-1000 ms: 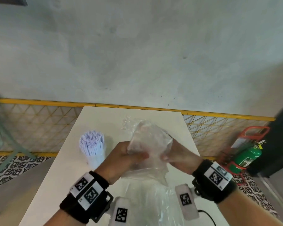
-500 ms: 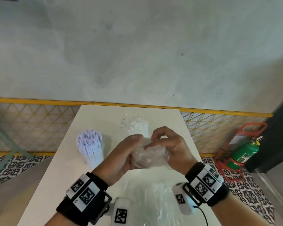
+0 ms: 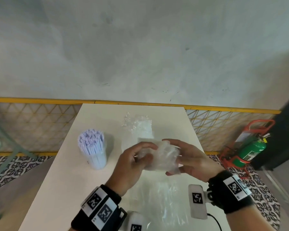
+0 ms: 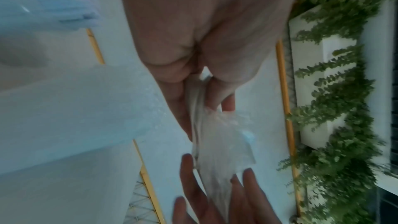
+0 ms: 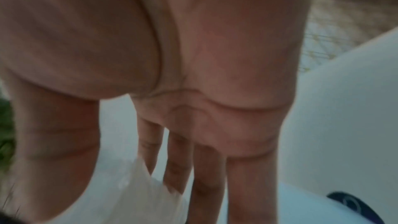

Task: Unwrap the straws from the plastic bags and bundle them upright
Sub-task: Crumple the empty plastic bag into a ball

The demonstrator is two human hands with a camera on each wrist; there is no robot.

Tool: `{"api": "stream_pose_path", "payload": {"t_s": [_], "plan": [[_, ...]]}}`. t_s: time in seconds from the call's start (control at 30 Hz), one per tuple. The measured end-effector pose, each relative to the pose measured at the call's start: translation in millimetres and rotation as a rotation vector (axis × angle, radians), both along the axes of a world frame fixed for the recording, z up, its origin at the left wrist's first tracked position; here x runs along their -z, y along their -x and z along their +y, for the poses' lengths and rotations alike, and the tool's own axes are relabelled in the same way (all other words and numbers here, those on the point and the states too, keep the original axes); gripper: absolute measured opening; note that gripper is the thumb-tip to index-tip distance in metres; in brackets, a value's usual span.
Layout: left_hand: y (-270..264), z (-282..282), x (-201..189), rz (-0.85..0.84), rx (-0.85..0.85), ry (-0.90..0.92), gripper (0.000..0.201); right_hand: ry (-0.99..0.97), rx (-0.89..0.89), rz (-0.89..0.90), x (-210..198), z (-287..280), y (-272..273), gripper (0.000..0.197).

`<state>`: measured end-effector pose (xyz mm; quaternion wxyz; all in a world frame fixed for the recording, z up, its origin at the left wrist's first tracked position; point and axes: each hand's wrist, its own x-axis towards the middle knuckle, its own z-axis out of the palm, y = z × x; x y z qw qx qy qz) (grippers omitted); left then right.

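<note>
Above the white table (image 3: 62, 184) I hold a crumpled clear plastic bag (image 3: 163, 164) between both hands. My left hand (image 3: 150, 152) pinches its left end with curled fingers; the left wrist view shows the left hand (image 4: 206, 94) bunching the plastic bag (image 4: 224, 142). My right hand (image 3: 168, 156) lies against the bag's right side, fingers straight over the top and thumb under a corner. In the right wrist view the right hand (image 5: 137, 168) is spread, with the bag (image 5: 133, 193) beside the thumb. Pale lilac straws (image 3: 91, 142) stand upright in a clear cup (image 3: 98, 161) to the left.
Another clear bag with white straws (image 3: 143, 129) lies at the table's far middle. Loose clear wrappers (image 3: 167, 202) cover the near edge. A yellow mesh railing (image 3: 40, 125) runs behind the table. A green fire extinguisher (image 3: 252, 150) stands on the right, and a teal chair (image 3: 2, 147) on the left.
The bag went from spread wide to a small crumpled wad. My right hand left its curled grip over the top and straightened its fingers. Both hands sank slightly.
</note>
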<state>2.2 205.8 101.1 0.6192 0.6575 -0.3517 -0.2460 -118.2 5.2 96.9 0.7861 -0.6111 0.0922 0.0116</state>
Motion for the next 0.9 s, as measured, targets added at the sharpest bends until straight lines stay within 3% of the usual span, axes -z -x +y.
{"api": "stream_pose_path", "payload": {"t_s": [0.07,0.13,0.2,0.3,0.37,0.43,0.53,0.63,0.73,0.8,0.9], "plan": [[-6,-1,9,-0.019,-0.057,-0.005,0.023,-0.172,0.021,0.012,2,2,3,0.065],[-4,-5,13,-0.139,-0.055,-0.051,0.029,-0.186,0.101,0.095,4,15,-5,0.068],[1,-10,17,-0.188,-0.023,-0.093,0.031,0.146,0.273,0.140,9,33,-18,0.054],[1,-10,24,0.087,0.042,-0.096,0.033,0.729,0.501,0.035,26,50,-28,0.016],[2,-8,36,0.149,0.023,-0.100,0.030,0.903,0.488,-0.044,41,52,-26,0.011],[3,-6,51,0.008,-0.032,-0.162,0.027,0.881,0.381,-0.046,57,49,-21,0.015],[-2,5,75,-0.193,-0.120,-0.222,0.043,0.740,0.344,0.091,86,36,-4,0.043],[-16,23,101,-0.429,-0.230,-0.301,0.053,1.016,0.387,0.532,128,13,30,0.078],[-21,38,119,-0.575,-0.276,-0.487,0.057,0.980,0.235,0.910,165,9,56,0.109],[-20,42,125,-0.591,-0.260,-0.596,0.059,0.856,0.201,0.986,185,15,61,0.110],[-18,42,130,-0.571,-0.176,-0.759,0.065,0.748,0.288,0.955,206,21,63,0.085]]}}
